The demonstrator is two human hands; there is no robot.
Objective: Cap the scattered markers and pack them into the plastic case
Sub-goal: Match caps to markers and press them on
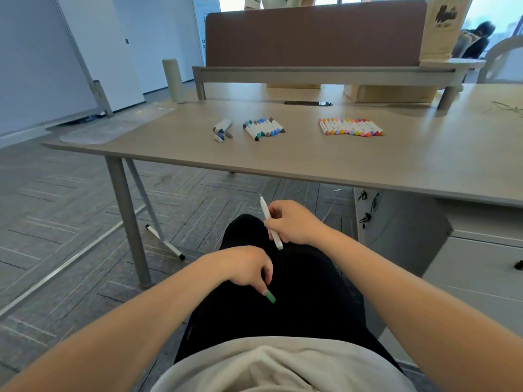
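Over my lap, my right hand (294,222) grips a white marker (267,216) with its green tip bare and pointing up. My left hand (246,267) pinches a green cap (270,296) lower down, apart from the marker. On the table lie three groups of capped markers: a few grey ones (223,130) at the left, a blue and brown row (264,128) in the middle, a pink, orange and yellow row (351,127) at the right. A clear plastic case (113,128) lies flat on the table's far left corner.
The wooden table (311,157) stands ahead of my knees, with a brown divider screen (314,32) and shelf at its back. A pale cylinder (173,80) stands at the back left. A drawer cabinet (467,250) sits under the table at right. One marker (165,242) lies on the floor.
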